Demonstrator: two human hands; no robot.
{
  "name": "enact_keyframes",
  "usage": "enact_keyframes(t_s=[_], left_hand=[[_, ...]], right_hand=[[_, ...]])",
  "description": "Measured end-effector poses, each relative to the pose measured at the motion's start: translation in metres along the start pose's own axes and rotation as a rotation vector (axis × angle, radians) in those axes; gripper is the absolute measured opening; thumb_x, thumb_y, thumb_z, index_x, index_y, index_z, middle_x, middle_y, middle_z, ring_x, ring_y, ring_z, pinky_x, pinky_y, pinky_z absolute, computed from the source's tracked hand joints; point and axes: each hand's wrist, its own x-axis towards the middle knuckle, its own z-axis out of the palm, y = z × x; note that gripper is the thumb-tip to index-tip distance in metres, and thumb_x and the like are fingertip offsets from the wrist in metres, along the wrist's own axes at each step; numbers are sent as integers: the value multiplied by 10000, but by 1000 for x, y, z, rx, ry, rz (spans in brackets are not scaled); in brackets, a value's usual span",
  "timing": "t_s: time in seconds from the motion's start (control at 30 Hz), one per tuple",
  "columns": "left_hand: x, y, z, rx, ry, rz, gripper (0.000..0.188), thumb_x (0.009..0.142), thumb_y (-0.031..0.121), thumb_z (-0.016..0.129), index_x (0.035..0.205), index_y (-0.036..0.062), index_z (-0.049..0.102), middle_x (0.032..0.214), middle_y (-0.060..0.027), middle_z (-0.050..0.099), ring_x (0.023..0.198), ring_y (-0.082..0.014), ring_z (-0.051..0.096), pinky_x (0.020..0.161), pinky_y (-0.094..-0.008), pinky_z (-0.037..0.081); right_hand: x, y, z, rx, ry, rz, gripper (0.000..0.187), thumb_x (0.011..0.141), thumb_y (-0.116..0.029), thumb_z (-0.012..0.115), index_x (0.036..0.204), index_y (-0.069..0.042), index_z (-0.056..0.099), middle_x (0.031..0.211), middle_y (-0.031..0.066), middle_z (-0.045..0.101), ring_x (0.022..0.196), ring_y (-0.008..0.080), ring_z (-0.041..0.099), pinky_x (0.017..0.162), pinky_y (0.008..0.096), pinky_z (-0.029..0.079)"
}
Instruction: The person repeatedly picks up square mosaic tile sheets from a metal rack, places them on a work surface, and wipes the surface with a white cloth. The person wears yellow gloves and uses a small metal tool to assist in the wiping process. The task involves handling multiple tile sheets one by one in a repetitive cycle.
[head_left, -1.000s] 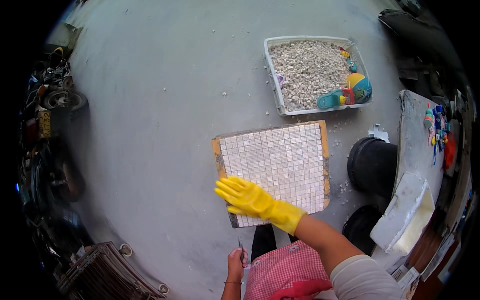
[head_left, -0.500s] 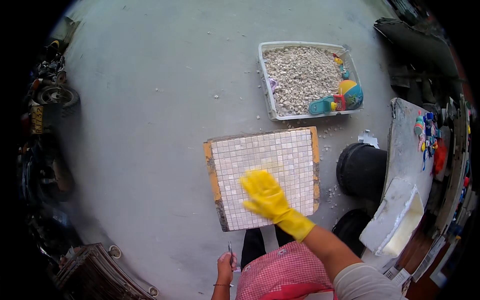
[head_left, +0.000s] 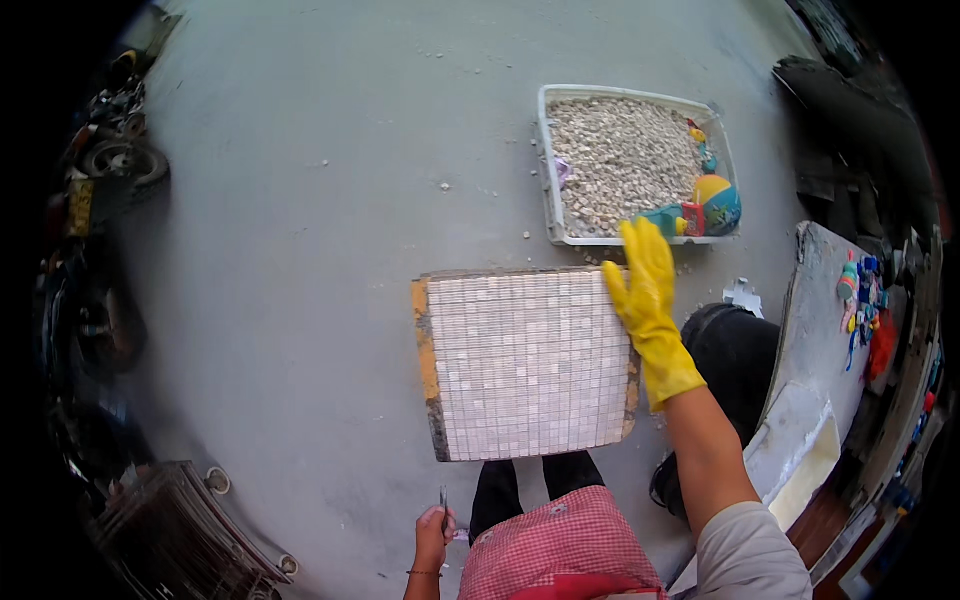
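A square tray [head_left: 425, 365] with worn yellow side edges lies in front of me, filled with rows of small pale mosaic tiles [head_left: 530, 370]. My right hand [head_left: 650, 300], in a yellow rubber glove, is at its upper right corner. The gloved fingers are stretched and partly spread, with nothing seen in them. Whether the palm touches the tray's edge I cannot tell. Low on the left, away from the tray, my bare left hand [head_left: 432, 530] is closed round a slim metal tool [head_left: 444, 497] that looks like tweezers, pointing up.
Beyond the tray stands a white plastic bin [head_left: 552, 190] of loose tile pieces [head_left: 625, 160], with a ball [head_left: 720, 205] and toys. At right are a black bucket [head_left: 735, 350], a white foam box [head_left: 800, 450] and a leaning board [head_left: 815, 300]. A motorcycle wheel [head_left: 125, 163] shows far left.
My right hand has moved from the middle of the tiles up and right to the tray's right edge. My left hand still grips the metal tool. The view has shifted slightly.
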Motion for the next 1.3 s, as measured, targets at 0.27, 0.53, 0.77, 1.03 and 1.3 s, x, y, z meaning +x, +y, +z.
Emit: enact_keyframes(t_s=[0.27,0.53,0.77,1.03,1.3], left_hand=[[-9,-41,-9,-123,67,-35,205,895,172,435,803,37,557,562,13,466,440,-60,363,383,-206,234],[-6,-72,5,-200,55,-48,214,909,201,443,821,55,573,570,16,481,446,-53,367,386,-196,245],[-17,-86,2,-261,41,-23,241,906,223,433,828,22,541,576,-1,462,454,-75,383,402,-208,274],[-2,-87,-5,-247,136,-50,230,903,219,425,821,34,533,581,7,462,454,-71,378,395,-200,257],[-10,-46,-16,-219,96,32,222,902,210,421,827,39,541,593,5,464,473,-67,380,401,-204,269]], right_hand=[[-31,-120,36,15,-2,44,558,787,-238,621,1268,-3,463,1319,220,432,1233,375,389,1064,469,235],[-57,-200,55,495,-450,-572,515,805,-266,600,1248,-29,484,1309,174,459,1245,291,406,1070,415,269],[-27,-133,25,342,-560,-681,520,794,-256,613,1260,-63,486,1297,147,480,1256,277,400,1070,414,272],[-16,-227,78,284,-272,-465,568,767,-295,627,1251,-35,481,1306,185,459,1242,318,403,1079,422,246],[-139,-190,7,627,-874,-909,493,816,-304,586,1241,-71,499,1300,139,474,1238,284,420,1073,418,271]])
